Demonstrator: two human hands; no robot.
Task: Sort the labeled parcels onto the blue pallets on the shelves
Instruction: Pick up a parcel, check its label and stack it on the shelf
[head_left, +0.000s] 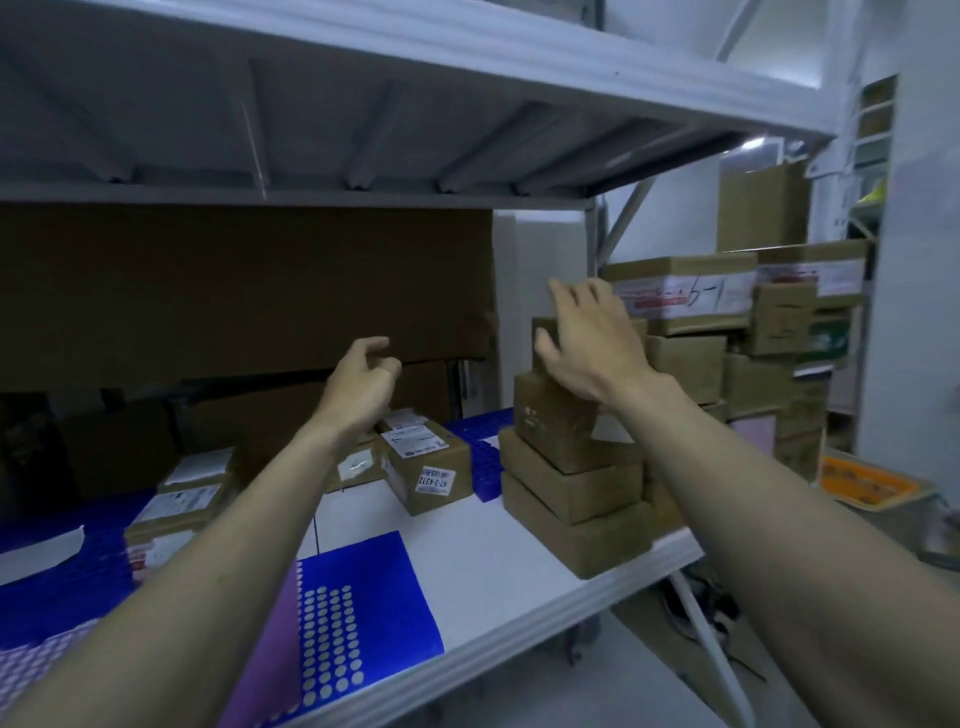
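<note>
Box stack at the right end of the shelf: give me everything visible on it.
The box stack is about four plain brown cardboard parcels, taped shut, piled unevenly and twisted against each other, larger at the bottom. It stands near the white shelf front edge, partly beside a blue pallet. The right hand is at the top box, fingers spread; contact is unclear. No readable labels show.

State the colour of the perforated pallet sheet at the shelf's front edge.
Bright blue, with rows of round holes; the pallet sheet shows best in the head view.

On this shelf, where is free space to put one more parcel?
Bare white shelf lies between the labelled parcel, the blue sheet and the box stack. The left side is crowded with parcels.
</note>
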